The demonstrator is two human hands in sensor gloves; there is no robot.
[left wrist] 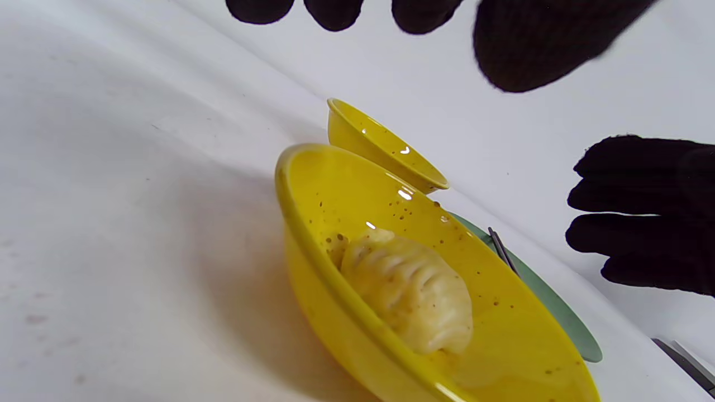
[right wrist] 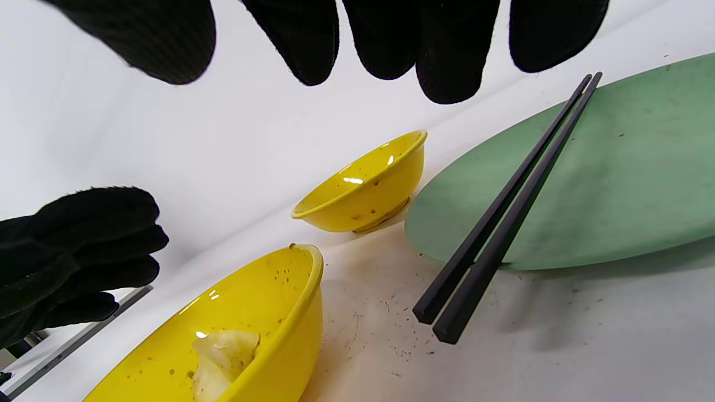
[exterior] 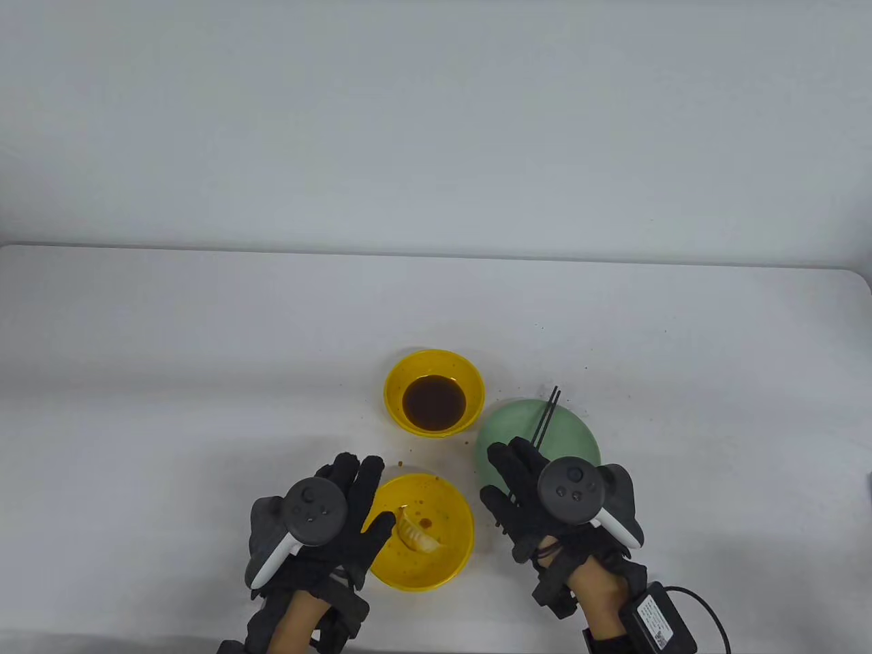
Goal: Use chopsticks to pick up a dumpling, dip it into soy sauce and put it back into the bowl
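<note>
Both gloved hands hovered palm-down with fingers spread, grasping nothing: the left hand [exterior: 320,518] over the near bowl's [exterior: 449,565] left rim, the right hand [exterior: 545,501] above the chopsticks' [exterior: 545,422] near ends. One pleated, pale dumpling [exterior: 412,535] lay in that glossy yellow bowl. A second yellow bowl [exterior: 434,364] held dark soy sauce [exterior: 434,403]. Two slim black chopsticks rested side by side across one matte green plate [exterior: 579,436].

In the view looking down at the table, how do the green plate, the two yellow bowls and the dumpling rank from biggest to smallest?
1. Green plate, though the right hand hides part of it.
2. Yellow bowl with the dumpling.
3. Yellow bowl of soy sauce, slightly smaller.
4. Dumpling, by far the smallest.
</note>
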